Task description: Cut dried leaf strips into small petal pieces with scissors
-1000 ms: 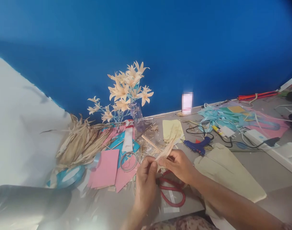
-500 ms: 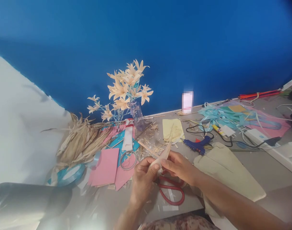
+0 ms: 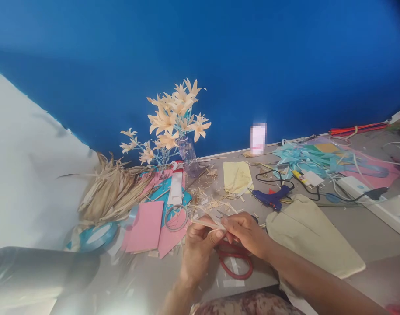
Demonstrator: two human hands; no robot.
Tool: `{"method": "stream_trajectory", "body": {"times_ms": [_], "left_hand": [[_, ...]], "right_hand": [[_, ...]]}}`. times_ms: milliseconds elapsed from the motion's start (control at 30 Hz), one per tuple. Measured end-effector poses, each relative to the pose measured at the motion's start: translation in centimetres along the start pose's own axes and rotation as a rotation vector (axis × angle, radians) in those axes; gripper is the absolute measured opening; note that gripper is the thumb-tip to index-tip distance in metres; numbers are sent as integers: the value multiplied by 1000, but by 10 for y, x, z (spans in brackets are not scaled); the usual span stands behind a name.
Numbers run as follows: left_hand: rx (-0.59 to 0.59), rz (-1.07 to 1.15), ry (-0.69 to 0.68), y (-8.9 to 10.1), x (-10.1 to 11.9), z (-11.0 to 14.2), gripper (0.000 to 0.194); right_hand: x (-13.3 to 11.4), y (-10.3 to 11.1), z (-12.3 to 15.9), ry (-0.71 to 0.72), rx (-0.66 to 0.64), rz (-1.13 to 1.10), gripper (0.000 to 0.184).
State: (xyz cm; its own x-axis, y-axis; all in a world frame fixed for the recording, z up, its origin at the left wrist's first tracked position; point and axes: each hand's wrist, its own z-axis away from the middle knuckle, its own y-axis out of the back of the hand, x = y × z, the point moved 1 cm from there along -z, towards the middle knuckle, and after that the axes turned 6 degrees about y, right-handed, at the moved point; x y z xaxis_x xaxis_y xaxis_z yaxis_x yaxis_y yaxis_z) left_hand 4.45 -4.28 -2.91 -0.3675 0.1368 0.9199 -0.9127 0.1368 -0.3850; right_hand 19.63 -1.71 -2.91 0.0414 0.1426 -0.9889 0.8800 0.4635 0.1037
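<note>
Both my hands meet low in the middle of the view over a grey table. My left hand and my right hand each pinch a thin pale dried leaf strip, which lies nearly flat and points left. Red-handled scissors rest on the table right under my hands. Leaf scraps are strewn just beyond my fingers.
A small bottle with pale handmade flowers stands at the blue wall. Dried leaves, pink paper, a tape ring and blue ribbon roll lie left. A blue glue gun, beige cloth and power strip lie right.
The leaf strip, which pointed up and to the right, has been turned down and now lies almost flat pointing left. My hands stayed in about the same spot.
</note>
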Motion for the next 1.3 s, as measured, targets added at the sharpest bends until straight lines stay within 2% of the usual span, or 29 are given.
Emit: {"method": "stream_trajectory", "body": {"times_ms": [200, 300, 400, 467, 533, 567, 600, 667, 733, 833, 900, 967, 1033, 1100, 1167, 1300], "left_hand": [[0, -10, -6, 2, 2, 3, 17], [-23, -12, 10, 4, 5, 4, 16], [-14, 4, 2, 9, 12, 4, 19], [15, 58, -9, 14, 18, 3, 24], [51, 123, -9, 17, 22, 1, 28], [68, 150, 5, 16, 23, 1, 30], [84, 171, 21, 14, 23, 0, 31], [122, 187, 62, 8, 19, -2, 33], [155, 147, 94, 1, 14, -4, 33], [148, 68, 117, -5, 11, -2, 33], [136, 85, 117, -3, 14, 2, 34], [130, 139, 106, 0, 18, 6, 36], [136, 173, 104, 3, 21, 9, 37], [153, 148, 145, 5, 20, 9, 37], [179, 94, 204, 4, 15, 8, 36], [173, 7, 238, 3, 5, 7, 32]], "right_hand": [[4, -11, 4, -130, -38, -381, 63], [1, -11, 6, -156, -104, -463, 63], [0, 9, 8, -154, -131, -531, 62], [1, 31, 9, -121, -71, -588, 60], [2, 49, 9, -59, 94, -529, 57], [3, 52, 9, -92, 121, -456, 57], [4, 52, 9, -124, 121, -373, 56], [3, 39, 7, -138, 30, -195, 65], [0, 20, 5, -45, -63, -67, 69], [1, 5, 3, 65, -36, 78, 64], [7, 7, 5, 43, 31, 122, 59], [15, 14, 11, -40, 85, 119, 56], [19, 18, 16, -108, 83, 97, 55], [15, 16, 20, -69, 23, 88, 55], [4, 9, 20, 31, -12, 95, 57], [-12, -5, 12, 95, 28, 136, 63]]}}
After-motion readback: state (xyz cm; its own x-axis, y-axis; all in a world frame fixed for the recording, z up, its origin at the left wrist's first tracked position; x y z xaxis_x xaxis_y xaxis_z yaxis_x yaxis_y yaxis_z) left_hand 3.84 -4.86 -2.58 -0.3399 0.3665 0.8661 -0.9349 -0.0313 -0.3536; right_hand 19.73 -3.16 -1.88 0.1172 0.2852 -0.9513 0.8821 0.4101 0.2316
